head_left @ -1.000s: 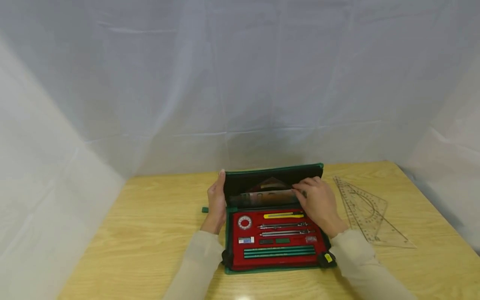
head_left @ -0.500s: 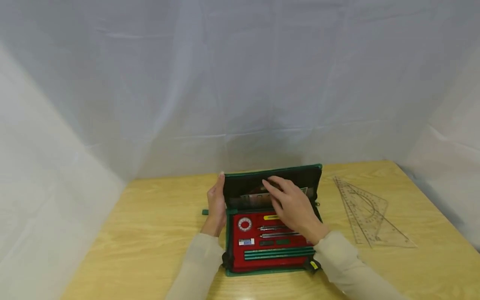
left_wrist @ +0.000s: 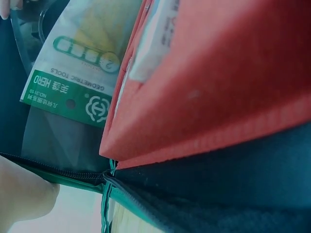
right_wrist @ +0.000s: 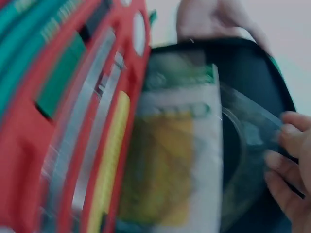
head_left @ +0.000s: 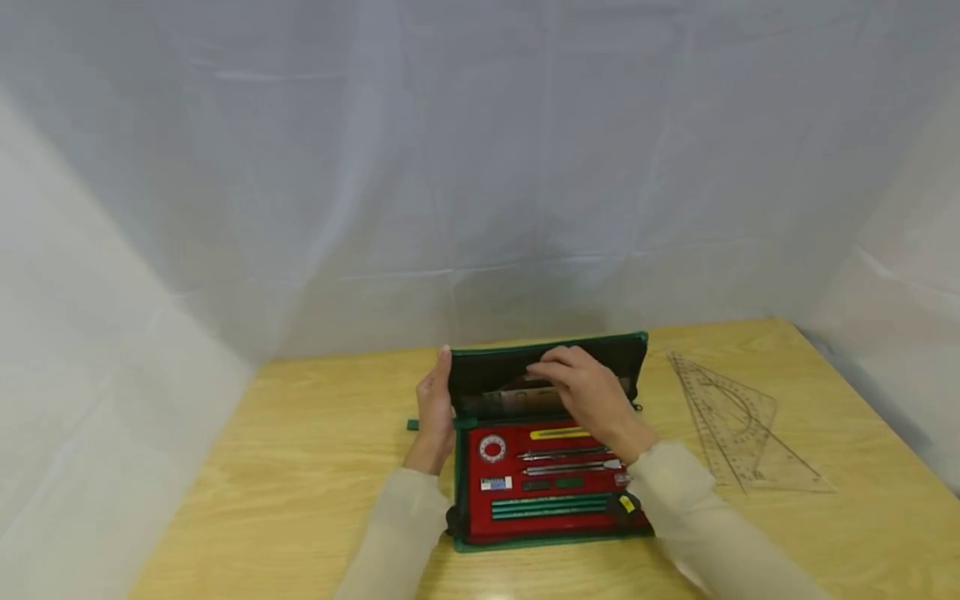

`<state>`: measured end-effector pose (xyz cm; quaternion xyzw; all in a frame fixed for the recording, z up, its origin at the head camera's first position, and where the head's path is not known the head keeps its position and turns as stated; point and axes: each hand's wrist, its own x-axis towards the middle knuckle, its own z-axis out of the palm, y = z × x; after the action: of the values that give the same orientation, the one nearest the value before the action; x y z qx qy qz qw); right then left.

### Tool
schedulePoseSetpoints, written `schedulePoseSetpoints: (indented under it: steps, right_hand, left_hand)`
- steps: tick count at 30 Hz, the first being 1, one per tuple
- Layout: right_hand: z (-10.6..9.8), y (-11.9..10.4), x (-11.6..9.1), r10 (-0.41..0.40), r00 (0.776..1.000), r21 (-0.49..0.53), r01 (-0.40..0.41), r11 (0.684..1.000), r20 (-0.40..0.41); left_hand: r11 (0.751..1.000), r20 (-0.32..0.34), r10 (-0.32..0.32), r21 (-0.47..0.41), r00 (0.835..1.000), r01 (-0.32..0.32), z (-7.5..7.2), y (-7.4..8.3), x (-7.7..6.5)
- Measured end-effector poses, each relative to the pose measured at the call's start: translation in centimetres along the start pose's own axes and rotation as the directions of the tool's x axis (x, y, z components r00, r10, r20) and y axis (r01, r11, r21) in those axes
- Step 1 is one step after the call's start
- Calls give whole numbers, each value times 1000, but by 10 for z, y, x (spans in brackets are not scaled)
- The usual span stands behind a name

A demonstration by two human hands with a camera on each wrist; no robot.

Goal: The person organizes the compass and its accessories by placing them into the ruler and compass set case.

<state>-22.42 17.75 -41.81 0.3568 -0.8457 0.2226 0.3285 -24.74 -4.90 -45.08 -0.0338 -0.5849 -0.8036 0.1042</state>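
My left hand (head_left: pixel 433 408) grips the left edge of the raised lid (head_left: pixel 480 364) of a green zip case, thumb on the inside. Tucked in the dark lid are a printed plastic packet (left_wrist: pixel 73 63) with yellow contents and a clear plastic set square (right_wrist: pixel 250 138) with a round cutout. My right hand (head_left: pixel 588 392) reaches across the lid, fingertips pinching the set square's edge. Below lies the red tray (head_left: pixel 555 532), holding green pencils (head_left: pixel 551 507), compasses (head_left: pixel 562 469), a yellow cutter (head_left: pixel 558 433), an eraser (head_left: pixel 496 483) and a white ring-shaped piece (head_left: pixel 492 448).
Two clear set squares (head_left: pixel 727 417) overlap on the wooden table (head_left: pixel 300 467), right of the case. A short green strap (head_left: pixel 413 425) sticks out at the case's left. Pale cloth (head_left: pixel 480 167) hangs behind the table and along both sides.
My right hand has moved left from the packet's right corner to the set square near the lid's middle. My left hand keeps its hold on the lid.
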Motion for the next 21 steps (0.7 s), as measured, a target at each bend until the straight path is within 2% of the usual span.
schedulePoseSetpoints:
  steps: [3,7,13,17,20,21]
  right_hand:
    - [-6,4,1,-11,998,-24,13,1000,57]
    - [-2,5,-4,34,991,-46,-29,999,126]
    - [7,3,-9,127,986,-10,-127,992,110]
    - [7,1,-15,133,980,20,-137,990,145]
    - [1,0,-25,121,980,28,-127,991,161]
    - [-2,0,-28,115,980,28,-121,992,160]
  left_hand:
    - [1000,-7,8,-11,1000,-8,-1,-10,4]
    - [999,-14,34,-14,999,-34,1,-15,4]
    - [999,-26,46,-5,999,-47,4,-18,5]
    - [999,-56,33,4,998,-32,2,-18,6]
    - [1000,-57,2,12,998,-2,0,-17,5]
    - [1000,-52,-4,15,999,5,1,-12,2]
